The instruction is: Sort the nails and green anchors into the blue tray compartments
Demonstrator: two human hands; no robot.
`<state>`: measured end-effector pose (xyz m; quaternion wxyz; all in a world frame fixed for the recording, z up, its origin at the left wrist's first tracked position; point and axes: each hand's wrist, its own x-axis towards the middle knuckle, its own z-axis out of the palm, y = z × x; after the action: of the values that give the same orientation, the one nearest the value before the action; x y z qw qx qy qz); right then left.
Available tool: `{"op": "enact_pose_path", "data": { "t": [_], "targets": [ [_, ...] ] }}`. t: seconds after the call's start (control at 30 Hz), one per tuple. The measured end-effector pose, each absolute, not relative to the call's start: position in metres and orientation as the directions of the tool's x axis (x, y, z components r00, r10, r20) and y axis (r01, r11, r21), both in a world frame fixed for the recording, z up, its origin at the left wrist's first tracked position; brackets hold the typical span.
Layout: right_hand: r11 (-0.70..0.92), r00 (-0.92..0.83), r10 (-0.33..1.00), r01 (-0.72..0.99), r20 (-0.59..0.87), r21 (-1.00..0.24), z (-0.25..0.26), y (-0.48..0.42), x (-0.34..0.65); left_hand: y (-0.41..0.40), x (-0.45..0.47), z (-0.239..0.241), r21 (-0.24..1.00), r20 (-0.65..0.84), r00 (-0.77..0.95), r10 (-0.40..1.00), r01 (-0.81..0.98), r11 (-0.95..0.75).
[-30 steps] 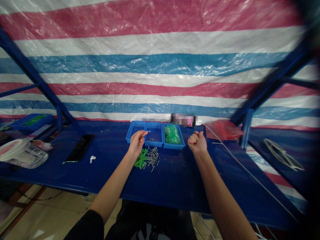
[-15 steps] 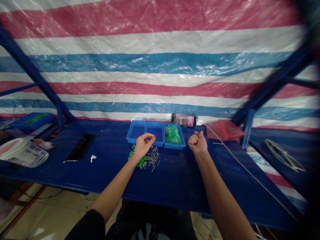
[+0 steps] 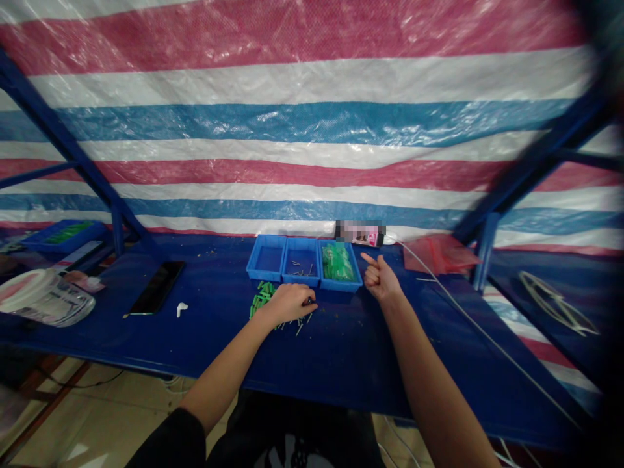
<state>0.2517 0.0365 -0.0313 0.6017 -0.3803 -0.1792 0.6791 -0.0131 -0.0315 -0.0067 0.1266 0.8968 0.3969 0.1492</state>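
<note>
Left grip (image 3: 291, 303) over screws (image 3: 299, 329), green plugs (image 3: 262, 299) alongside

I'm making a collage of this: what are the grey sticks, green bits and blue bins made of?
The grey sticks look like metal, perhaps steel, with a dull shine: they're thin, straight and silvery.
The green bits seem to be plastic, going by their even, bright colour; their finish is too small to judge.
The blue bins are probably moulded plastic, smooth-looking, with neat rims.
</note>
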Motion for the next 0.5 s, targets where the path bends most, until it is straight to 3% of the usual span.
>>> {"op": "enact_pose_path", "data": {
  "t": [0.5],
  "targets": [
    [-0.301,-0.117,0.947,-0.644,-0.299,-0.703,-0.0307,0.0347,0.2478,-0.0257,-0.021,-0.0055,0.333,0.152,0.648,0.746,0.677,-0.656]
  ]
}}
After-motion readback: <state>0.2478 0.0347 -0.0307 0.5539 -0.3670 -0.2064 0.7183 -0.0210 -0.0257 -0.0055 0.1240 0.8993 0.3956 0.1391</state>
